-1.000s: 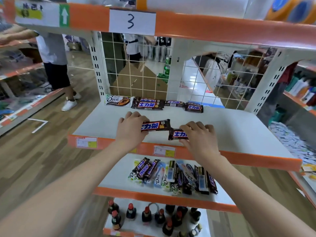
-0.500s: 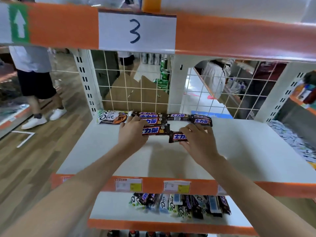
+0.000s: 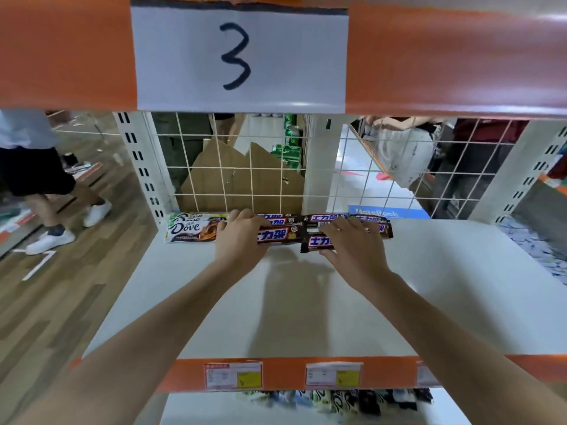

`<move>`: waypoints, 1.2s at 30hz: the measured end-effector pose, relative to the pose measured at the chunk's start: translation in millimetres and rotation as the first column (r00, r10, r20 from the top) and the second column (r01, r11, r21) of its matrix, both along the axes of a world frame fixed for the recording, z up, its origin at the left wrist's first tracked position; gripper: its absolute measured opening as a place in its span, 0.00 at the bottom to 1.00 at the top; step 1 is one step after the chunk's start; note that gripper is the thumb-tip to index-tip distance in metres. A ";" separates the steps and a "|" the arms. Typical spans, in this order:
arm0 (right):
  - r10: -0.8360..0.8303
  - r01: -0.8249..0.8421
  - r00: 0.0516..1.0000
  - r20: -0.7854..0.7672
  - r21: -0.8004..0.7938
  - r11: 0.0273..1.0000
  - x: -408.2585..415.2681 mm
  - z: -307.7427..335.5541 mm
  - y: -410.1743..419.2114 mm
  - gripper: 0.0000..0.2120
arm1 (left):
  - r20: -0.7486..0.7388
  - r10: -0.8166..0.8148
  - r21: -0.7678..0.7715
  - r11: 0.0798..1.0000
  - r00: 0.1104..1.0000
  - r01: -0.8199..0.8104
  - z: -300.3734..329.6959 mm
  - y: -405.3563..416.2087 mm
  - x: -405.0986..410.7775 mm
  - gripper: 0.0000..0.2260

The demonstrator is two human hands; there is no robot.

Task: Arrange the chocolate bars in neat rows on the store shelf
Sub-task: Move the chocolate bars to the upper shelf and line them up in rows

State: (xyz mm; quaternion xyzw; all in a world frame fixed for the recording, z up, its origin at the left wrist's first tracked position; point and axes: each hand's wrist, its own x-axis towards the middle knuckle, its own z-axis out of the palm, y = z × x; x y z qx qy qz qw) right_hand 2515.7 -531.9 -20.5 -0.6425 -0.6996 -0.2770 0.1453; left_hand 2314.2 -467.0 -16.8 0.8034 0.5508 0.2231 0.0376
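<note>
**Q:** Hands first: where are yours, and what do they hold?

**A:** Both reach to the back of the white shelf, in the middle of the frame. Your left hand curls its fingers over the left end of a brown Snickers bar and grips it. Your right hand pinches a second Snickers bar, fingers on its top edge and thumb under its lower edge. The two bars lie end to end, nearly touching, with the right one sitting slightly lower.

**Q:** Where are the other chocolate bars?

**A:** Just behind the two you hold, a back row of Snickers bars lies flat against the wire mesh panel. At that row's left end sits a white Dove bar, just beside your left hand. More bars show, blurred, on the shelf below, at the bottom centre of the frame.

**Q:** What else is in view?

**A:** A paper sign marked "3" is fixed to the orange shelf edge at the top. Price tags line the orange front lip near the bottom. At the left edge of the frame, a person's legs in white sneakers stand on the wood floor.
</note>
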 end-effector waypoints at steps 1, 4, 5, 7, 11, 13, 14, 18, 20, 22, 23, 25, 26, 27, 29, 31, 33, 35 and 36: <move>-0.006 0.006 1.000 -0.003 -0.011 1.000 0.0 -1.2 1.5 0.20 | 0.004 -0.002 0.013 1.000 1.000 0.002 -1.1 1.7 0.7 0.17; -0.017 0.016 1.000 -0.017 -0.044 0.999 0.3 -4.5 4.2 0.20 | -0.004 -0.001 0.017 1.000 1.000 0.001 -5.8 5.5 1.4 0.17; -0.018 0.017 1.000 -0.024 -0.049 0.999 0.5 -5.1 4.5 0.20 | -0.015 0.001 0.010 1.000 1.000 -0.001 -7.8 6.2 1.1 0.18; -0.019 0.017 0.999 -0.039 -0.060 0.998 0.4 -5.6 4.3 0.20 | -0.042 -0.001 -0.012 1.000 0.999 0.000 -11.6 7.3 0.2 0.19; -0.011 0.006 0.998 -0.062 -0.077 0.997 1.5 -7.9 3.9 0.20 | -0.050 -0.017 -0.046 0.999 0.999 0.015 -14.5 9.9 -3.2 0.20; -0.010 0.004 0.997 -0.079 -0.087 0.996 1.6 -8.4 4.0 0.20 | -0.048 -0.024 -0.045 0.999 0.999 0.022 -15.1 11.3 -5.5 0.20; -0.012 0.005 0.996 -0.083 -0.090 0.996 1.5 -8.2 4.2 0.20 | -0.048 -0.026 -0.042 0.999 0.999 0.024 -15.7 11.9 -6.6 0.20; -0.024 0.015 0.996 -0.085 -0.101 0.995 2.1 -7.3 4.8 0.20 | -0.064 -0.011 -0.024 1.000 0.998 0.009 -16.4 11.5 -7.8 0.19; -0.021 0.012 0.995 -0.094 -0.100 0.995 3.1 -6.1 4.9 0.21 | -0.071 -0.002 -0.029 1.000 0.997 0.000 -16.3 11.2 -6.5 0.18; -0.035 0.025 0.995 -0.091 -0.109 0.994 4.1 -5.9 4.5 0.21 | -0.075 0.001 -0.042 0.999 0.997 -0.004 -16.0 10.9 -4.9 0.18; -0.043 0.032 0.995 -0.089 -0.122 0.992 4.7 -5.3 4.2 0.21 | -0.080 0.001 -0.046 0.999 0.997 -0.004 -15.6 10.8 -3.8 0.18; -0.061 0.046 0.994 -0.094 -0.156 0.987 5.8 -3.5 3.4 0.20 | -0.090 -0.002 -0.051 0.999 0.996 -0.003 -15.0 10.0 -2.1 0.18; -0.070 0.054 0.993 -0.090 -0.172 0.984 5.9 -2.0 2.1 0.19 | -0.095 -0.004 -0.054 0.999 0.995 -0.002 -14.6 9.5 -1.4 0.19; -0.077 0.059 0.993 -0.087 -0.198 0.979 6.3 -0.5 0.7 0.19 | -0.100 -0.005 -0.057 0.998 0.995 0.000 -14.1 8.8 -0.9 0.19; -0.087 0.061 0.991 -0.103 -0.230 0.971 8.5 1.6 -2.8 0.20 | -0.106 -0.009 -0.062 0.998 0.994 0.003 -12.5 7.3 -0.4 0.19; -0.098 0.064 0.987 -0.124 -0.253 0.965 10.7 2.9 -5.8 0.20 | -0.108 -0.014 -0.061 0.998 0.994 0.007 -9.9 5.6 0.2 0.20; -0.107 0.067 0.985 -0.135 -0.269 0.961 13.0 4.4 -8.7 0.20 | -0.112 -0.024 -0.058 0.998 0.993 0.018 -6.5 3.9 2.2 0.21; -0.115 0.074 0.984 -0.136 -0.276 0.958 17.0 5.6 -11.0 0.20 | -0.112 -0.037 -0.043 0.999 0.993 0.032 -3.3 2.1 6.8 0.21; -0.122 0.081 0.984 -0.133 -0.281 0.956 19.3 6.6 -12.0 0.20 | -0.107 -0.047 -0.032 0.999 0.993 0.044 -1.6 1.3 9.9 0.21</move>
